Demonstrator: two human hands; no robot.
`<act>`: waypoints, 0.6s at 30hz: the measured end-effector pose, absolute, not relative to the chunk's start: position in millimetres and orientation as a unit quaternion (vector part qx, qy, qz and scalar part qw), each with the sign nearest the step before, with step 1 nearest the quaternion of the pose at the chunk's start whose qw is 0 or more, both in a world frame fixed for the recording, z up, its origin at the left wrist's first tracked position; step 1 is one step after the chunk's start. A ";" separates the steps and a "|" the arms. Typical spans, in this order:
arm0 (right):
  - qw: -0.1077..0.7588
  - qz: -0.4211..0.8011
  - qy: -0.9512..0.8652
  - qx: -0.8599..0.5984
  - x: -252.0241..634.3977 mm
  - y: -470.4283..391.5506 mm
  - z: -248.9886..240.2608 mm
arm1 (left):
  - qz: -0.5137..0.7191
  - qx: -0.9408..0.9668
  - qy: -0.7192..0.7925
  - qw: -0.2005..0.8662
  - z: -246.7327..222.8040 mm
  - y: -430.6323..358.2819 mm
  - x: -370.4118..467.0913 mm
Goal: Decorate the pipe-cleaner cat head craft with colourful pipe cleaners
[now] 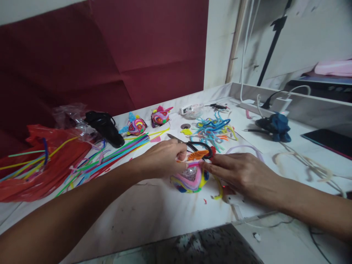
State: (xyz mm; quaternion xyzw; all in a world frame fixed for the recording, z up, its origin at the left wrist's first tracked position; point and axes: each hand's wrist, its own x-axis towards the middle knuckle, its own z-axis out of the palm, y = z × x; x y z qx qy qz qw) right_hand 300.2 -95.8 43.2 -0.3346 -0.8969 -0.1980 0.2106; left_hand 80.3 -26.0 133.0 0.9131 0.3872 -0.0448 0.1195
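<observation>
Fingers of the left hand (165, 157) curl closed at the top of a multicoloured pipe-cleaner figure (189, 179), apparently pinching a pink strand there, though the exact grip is hidden by the knuckles. Fingers of the right hand (242, 172) lie nearly straight and close together, their tips touching the figure's right side beside an orange ruffled piece (198, 154); they clasp nothing. The figure rests on the white desk (154, 212), near centre, between the two hands. Just beyond the hands lie black-handled scissors (196, 146), blades pointing far left. A yellow scrap (218, 190) curls on the desk just under the right hand. Farther off, to the right of the scissors, sits a tangle of blue and mixed pipe-cleaner offcuts (214, 130). At the far centre stand two finished figures (150, 121), side by side. To the left, long straight pipe cleaners (115, 154) fan across the desk towards a red plastic bag (41, 172), with a black object (106, 128) beyond them. At the far right lie a dark blue bundle (276, 126), a white power strip (264, 106) with cables, and loose pale loops (305, 163). A dark red backdrop (110, 55) rises behind the desk.
</observation>
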 end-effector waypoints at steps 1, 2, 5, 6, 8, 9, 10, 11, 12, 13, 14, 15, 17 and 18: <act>0.216 -0.203 -0.895 -0.333 299.6 -95.7 43.1 | -0.043 0.916 0.381 0.121 132.8 -25.4 80.3; 0.224 -0.208 -0.892 -0.332 299.1 -95.7 43.5 | -0.041 0.918 0.374 0.123 132.7 -24.9 80.2; 0.207 -0.200 -0.903 -0.319 298.7 -95.6 47.7 | -0.041 0.924 0.361 0.120 132.6 -23.8 79.9; 0.196 -0.196 -0.907 -0.318 298.9 -95.5 49.6 | -0.041 0.925 0.358 0.120 132.8 -23.7 79.9; 0.178 -0.192 -0.911 -0.319 299.2 -95.3 52.6 | -0.042 0.928 0.350 0.122 133.5 -23.7 80.0; 0.172 -0.190 -0.912 -0.320 299.1 -95.3 53.5 | -0.043 0.930 0.344 0.124 134.0 -23.7 80.3; 0.172 -0.189 -0.911 -0.323 298.9 -95.2 53.8 | -0.046 0.932 0.336 0.126 134.5 -23.6 80.6; 0.171 -0.186 -0.911 -0.325 298.4 -95.3 53.7 | -0.051 0.935 0.327 0.127 135.1 -23.5 81.0; 0.173 -0.185 -0.910 -0.327 297.7 -95.4 53.3 | -0.056 0.937 0.321 0.127 135.7 -23.3 81.4; 0.175 -0.186 -0.909 -0.330 297.0 -95.7 52.7 | -0.062 0.938 0.316 0.127 136.4 -23.2 81.9; 0.179 -0.189 -0.905 -0.335 296.4 -95.9 52.2 | -0.065 0.939 0.313 0.127 137.0 -23.2 82.3; 0.178 -0.191 -0.902 -0.343 295.9 -96.1 51.9 | -0.067 0.939 0.312 0.127 137.6 -23.3 82.6; 0.163 -0.192 -0.902 -0.352 295.7 -96.4 52.3 | -0.068 0.940 0.308 0.129 138.4 -23.8 83.1; 0.156 -0.191 -0.903 -0.351 295.9 -96.4 53.0 | -0.068 0.941 0.305 0.128 138.6 -24.2 83.1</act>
